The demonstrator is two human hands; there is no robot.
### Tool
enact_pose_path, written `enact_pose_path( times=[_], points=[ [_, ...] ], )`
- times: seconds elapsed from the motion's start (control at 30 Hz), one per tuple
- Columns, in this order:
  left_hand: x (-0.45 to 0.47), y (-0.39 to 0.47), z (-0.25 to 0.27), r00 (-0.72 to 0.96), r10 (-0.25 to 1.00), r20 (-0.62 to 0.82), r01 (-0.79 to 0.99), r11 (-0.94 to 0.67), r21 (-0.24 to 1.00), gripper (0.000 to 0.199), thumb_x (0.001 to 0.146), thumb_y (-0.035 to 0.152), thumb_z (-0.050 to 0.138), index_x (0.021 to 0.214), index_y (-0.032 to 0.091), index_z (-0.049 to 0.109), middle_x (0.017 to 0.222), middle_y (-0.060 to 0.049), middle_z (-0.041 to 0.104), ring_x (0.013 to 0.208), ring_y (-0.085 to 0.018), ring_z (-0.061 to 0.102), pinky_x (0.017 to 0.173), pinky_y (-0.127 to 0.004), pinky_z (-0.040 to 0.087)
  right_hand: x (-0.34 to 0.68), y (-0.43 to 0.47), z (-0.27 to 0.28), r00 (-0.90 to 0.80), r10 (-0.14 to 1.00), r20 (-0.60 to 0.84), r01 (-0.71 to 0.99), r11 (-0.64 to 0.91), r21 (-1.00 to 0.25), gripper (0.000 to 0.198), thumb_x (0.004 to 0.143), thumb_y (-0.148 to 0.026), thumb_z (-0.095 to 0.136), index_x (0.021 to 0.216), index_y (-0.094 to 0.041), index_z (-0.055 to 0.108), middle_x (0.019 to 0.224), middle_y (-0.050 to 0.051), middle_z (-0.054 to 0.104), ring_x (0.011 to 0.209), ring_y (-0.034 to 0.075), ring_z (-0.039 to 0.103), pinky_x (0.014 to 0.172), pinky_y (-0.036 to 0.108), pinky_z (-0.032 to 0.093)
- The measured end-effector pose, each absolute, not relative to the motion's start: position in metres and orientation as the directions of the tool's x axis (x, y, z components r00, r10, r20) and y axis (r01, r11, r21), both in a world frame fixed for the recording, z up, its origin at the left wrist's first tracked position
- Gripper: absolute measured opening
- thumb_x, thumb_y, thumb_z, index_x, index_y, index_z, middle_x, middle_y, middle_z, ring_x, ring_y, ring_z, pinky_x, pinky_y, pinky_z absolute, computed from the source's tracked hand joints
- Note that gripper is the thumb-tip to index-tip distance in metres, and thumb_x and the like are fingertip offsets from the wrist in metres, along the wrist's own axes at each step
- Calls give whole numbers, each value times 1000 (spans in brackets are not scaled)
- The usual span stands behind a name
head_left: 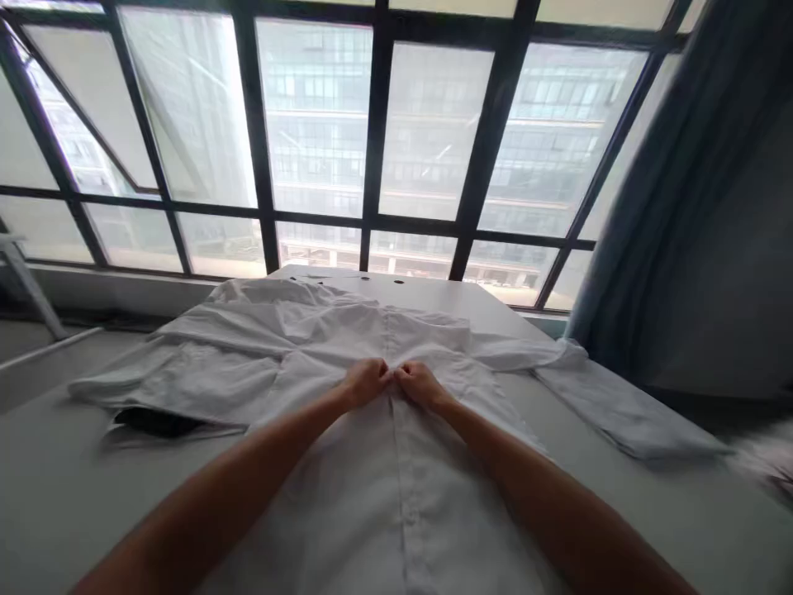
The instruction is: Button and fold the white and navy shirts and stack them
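Observation:
A white long-sleeved garment, which looks like a lab coat, lies spread on the white table with its front placket running down the middle. Both of my hands meet at that placket, around the coat's middle. My left hand is closed on the left side of the front edge. Right beside it, my right hand pinches the other side, the knuckles nearly touching. Whatever button or snap sits between the fingers is hidden. One sleeve stretches out to the right; the other lies bunched at the left, near a black patch.
Beyond the table's far end stand large windows with dark frames. A blue-grey curtain hangs at the right. At the left is a white metal frame. Something pale and blurred shows at the right edge.

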State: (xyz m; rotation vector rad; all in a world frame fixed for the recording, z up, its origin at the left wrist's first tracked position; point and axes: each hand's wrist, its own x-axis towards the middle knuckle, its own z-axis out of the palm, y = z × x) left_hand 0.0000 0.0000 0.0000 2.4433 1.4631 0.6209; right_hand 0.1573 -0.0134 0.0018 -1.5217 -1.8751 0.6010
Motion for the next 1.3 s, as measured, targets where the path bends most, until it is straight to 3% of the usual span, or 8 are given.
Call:
enact_pose_path(
  times=[0.17,0.33,0.53,0.8,0.93,1.07,1.17,1.3],
  points=[
    [-4,-9,4,370,887,276,865,-437,248,27,93,37,50,100,18,69,96,-10,72,94,-25,66,82,-33,48,161,-14,3,-174,973,150,716,229,-660,24,83,-21,47,61,-16,57,52,-2,52,50,11,49,51,21,34],
    [-16,-7,-3,476,852,217,846,-511,153,44,98,38,42,138,19,48,149,-13,44,139,-28,37,113,-48,29,174,-26,0,-244,859,450,879,392,-270,20,84,-19,56,100,-14,67,99,10,68,94,20,61,85,27,43],
    [-18,-36,5,579,814,-43,813,-572,114,56,102,40,26,151,13,29,160,-18,20,148,-33,16,114,-61,18,184,-39,24,-393,894,216,910,411,-46,15,85,-26,59,88,-18,71,96,10,70,91,22,64,78,27,45],
    [-6,-36,29,624,780,53,772,-625,116,36,90,22,48,122,14,64,132,-18,59,117,-33,58,98,-47,47,147,-3,38,-72,982,176,971,109,-211,39,89,-51,54,95,-16,71,95,14,73,90,28,68,72,31,47],
    [-3,3,36,553,829,80,795,-554,247,33,84,16,52,108,23,74,107,-9,73,98,-27,67,84,-35,51,140,25,26,-16,992,128,951,55,-305,32,84,-41,65,96,-12,71,100,20,71,97,32,67,78,35,49],
    [3,33,34,396,912,109,840,-408,358,25,86,27,55,88,18,78,87,-11,73,84,-26,68,73,-31,50,148,44,22,-54,994,94,894,90,-439,16,82,-26,66,75,-13,70,84,16,72,87,28,68,74,31,49],
    [11,45,31,304,948,94,817,-310,487,25,85,28,58,75,13,76,64,-8,67,67,-21,66,63,-26,48,157,47,17,-101,993,60,829,117,-547,27,85,-23,60,60,-15,63,61,7,66,64,18,65,58,23,45],
    [19,50,28,279,960,-7,766,-218,605,25,85,22,57,67,11,71,46,-1,54,46,-14,57,48,-21,43,168,42,9,-145,989,35,715,129,-688,26,90,-20,52,66,-15,61,57,1,61,46,10,54,43,18,38]
  ],
)
